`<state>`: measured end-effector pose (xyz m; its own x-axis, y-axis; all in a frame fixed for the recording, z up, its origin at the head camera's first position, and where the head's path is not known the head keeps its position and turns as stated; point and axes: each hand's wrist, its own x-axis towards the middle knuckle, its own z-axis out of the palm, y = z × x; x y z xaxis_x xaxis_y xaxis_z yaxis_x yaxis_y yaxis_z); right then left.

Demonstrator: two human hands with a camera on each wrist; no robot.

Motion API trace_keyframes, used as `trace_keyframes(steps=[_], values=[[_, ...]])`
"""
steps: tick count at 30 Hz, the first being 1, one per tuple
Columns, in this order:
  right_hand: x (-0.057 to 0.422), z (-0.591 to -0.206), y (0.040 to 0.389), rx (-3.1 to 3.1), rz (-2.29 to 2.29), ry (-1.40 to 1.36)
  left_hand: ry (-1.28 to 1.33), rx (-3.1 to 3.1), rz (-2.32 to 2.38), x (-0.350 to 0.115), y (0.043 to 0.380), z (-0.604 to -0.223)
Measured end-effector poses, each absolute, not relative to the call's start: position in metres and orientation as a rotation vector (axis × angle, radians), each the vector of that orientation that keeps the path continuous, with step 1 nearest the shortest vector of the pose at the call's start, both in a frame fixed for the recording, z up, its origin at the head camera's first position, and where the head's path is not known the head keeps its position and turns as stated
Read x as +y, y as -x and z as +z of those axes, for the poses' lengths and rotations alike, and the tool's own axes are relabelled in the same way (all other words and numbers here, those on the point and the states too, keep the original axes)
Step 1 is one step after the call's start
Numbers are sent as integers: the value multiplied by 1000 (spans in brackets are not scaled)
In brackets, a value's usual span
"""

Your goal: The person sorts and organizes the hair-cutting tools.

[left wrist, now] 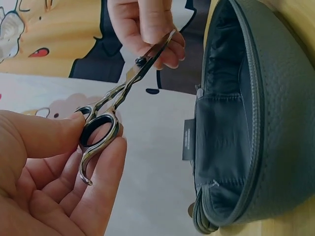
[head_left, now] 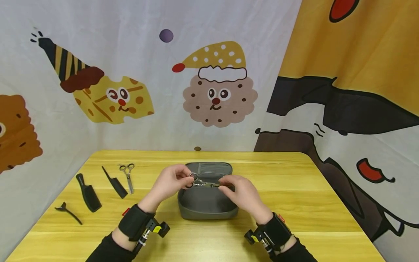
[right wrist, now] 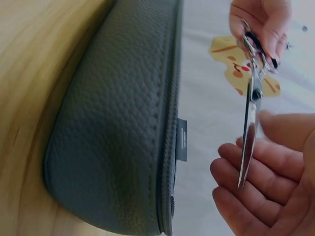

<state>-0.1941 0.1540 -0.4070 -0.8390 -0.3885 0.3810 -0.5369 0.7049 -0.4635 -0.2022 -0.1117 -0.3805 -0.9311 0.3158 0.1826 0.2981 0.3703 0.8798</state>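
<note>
A pair of silver hairdressing scissors point(head_left: 209, 185) is held between both hands above an open grey zip case point(head_left: 209, 214). My left hand point(head_left: 171, 182) pinches the finger rings point(left wrist: 101, 130), which have black inserts. At the other end, my right hand point(head_left: 242, 191) holds the blades lightly, with the thumb near the pivot. The fingers point(right wrist: 268, 172) lie behind the blades in the right wrist view. The blades look closed together. In the left wrist view the case's dark lining point(left wrist: 221, 137) shows, with its lid tilted back in the head view.
On the table's left lie a second pair of scissors point(head_left: 129, 178), a black tail comb point(head_left: 118, 186), a wide black comb point(head_left: 90, 196) and a thin black item with a forked head point(head_left: 68, 212). A printed cloth point(head_left: 131, 43) hangs behind the wooden table point(head_left: 294, 203).
</note>
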Motion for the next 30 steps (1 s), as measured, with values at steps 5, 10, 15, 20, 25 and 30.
trace_keyframes(steps=[5,10,15,20,25,30], values=[[162,-406,203,-2660,1034,-630,-497,2597,1723,-120,205,-385],[172,-409,212,-2672,1164,-526,-413,2608,1756,-127,203,-387],[182,-410,221,-2702,1243,-448,-357,2608,1774,-136,201,-389],[190,-411,234,-2758,1243,-401,-331,2605,1785,-145,199,-391],[197,-409,246,-2825,1230,-413,-298,2578,1792,-154,195,-392],[203,-411,258,-2882,1226,-436,-275,2559,1805,-164,190,-392]])
